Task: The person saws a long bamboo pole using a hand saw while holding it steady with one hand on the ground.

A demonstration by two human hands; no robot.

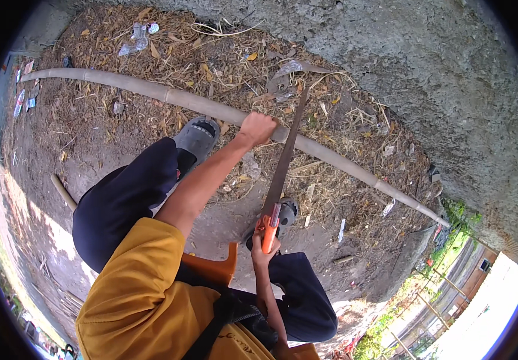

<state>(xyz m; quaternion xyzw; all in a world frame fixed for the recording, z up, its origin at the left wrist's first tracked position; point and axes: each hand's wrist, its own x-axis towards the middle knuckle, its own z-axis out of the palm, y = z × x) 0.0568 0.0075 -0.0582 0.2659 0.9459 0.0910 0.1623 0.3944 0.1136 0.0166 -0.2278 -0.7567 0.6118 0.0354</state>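
from my end, the left grip (257, 128) looks closed around the pole (199, 106), which spans the view over the littered ground (151, 129). the right grip (265, 247) holds the saw (284, 159) by its orange handle, and the blade crosses the pole just right of the left grip. that closeness worries me most: if the teeth skip sideways, i'd expect them to catch the knuckles. i can't tell whether they bite the pole or only pass over it. one hand seems a thin hold on something so long; a hard stroke could roll it or set its ends swinging. the left shoe (197, 141) is right beside the pole, but i can't see that it pins it. the right shoe (287, 213) shows just past the handle, so a slip could bring the blade toward that foot. any twist mid-stroke might make the blade bind.
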